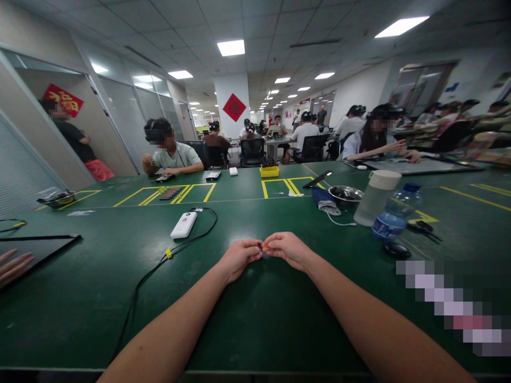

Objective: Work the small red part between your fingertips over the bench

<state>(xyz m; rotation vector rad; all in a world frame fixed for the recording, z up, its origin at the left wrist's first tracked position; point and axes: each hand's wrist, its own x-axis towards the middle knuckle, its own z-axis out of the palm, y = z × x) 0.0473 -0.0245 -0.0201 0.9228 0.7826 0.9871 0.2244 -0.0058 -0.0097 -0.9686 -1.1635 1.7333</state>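
Over the middle of the green table (pixel 247 330), my two hands meet fingertip to fingertip. My left hand (pixel 240 259) is closed in a pinch on a small dark red piece (pixel 260 246). Opposite it, my right hand (pixel 288 250) pinches a small orange piece (pixel 266 244). The two pieces are close together, perhaps touching. Fingers cover most of both, and they are too small for me to tell their kind. To the left of my hands lies a white power bank (pixel 184 225) with a black cable (pixel 149 271) running toward the table's front edge.
On the right stand a frosted bottle (pixel 373 199), a blue-capped water bottle (pixel 397 213) and a metal bowl (pixel 345 194), with a black mouse (pixel 396 250) nearby. A yellow box (pixel 269 171) sits at the back. Another person's hand (pixel 14 267) rests over a dark board at left.
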